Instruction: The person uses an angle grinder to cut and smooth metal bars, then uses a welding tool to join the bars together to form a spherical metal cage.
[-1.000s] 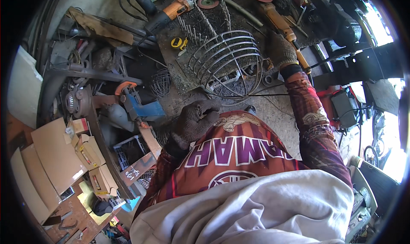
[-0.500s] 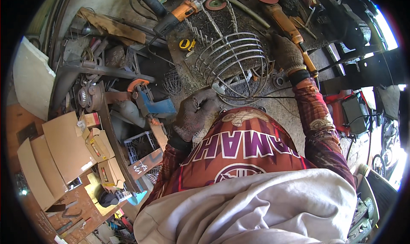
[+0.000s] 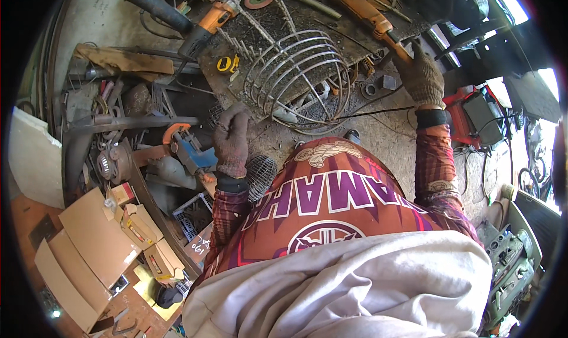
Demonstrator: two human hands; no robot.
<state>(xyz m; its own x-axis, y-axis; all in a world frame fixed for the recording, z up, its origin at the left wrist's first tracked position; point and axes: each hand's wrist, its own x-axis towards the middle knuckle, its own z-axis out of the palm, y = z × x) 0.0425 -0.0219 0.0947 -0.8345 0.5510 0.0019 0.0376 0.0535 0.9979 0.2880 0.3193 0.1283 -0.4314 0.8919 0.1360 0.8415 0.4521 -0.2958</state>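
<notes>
My right hand [image 3: 422, 77], in a knitted work glove, is at the rear end of an orange angle grinder [image 3: 362, 11], its fingers seemingly closed round the tail by the cord. The grinder lies at the far right of the work surface. My left hand [image 3: 232, 138], in a dark, dirty glove, is raised with curled fingers left of the wire cage; what they hold, if anything, is hidden. The round-ribbed metal wire cage [image 3: 302, 71] rests in front of me, its rods pointing away. A dark wire-mesh piece [image 3: 260, 175] shows beside my left wrist.
A second orange grinder [image 3: 216, 17] and a yellow tape measure [image 3: 225, 64] lie left of the cage. A blue clamp-like tool [image 3: 198, 154] and cardboard boxes [image 3: 94, 237] are at left. A red-and-grey machine [image 3: 480, 116] stands at right. A black cable [image 3: 378, 112] crosses near the cage.
My right hand has slid back from the grinder's body towards its cord end. My left hand has drawn away leftward from the cage's near edge. The whole view has shifted slightly.
</notes>
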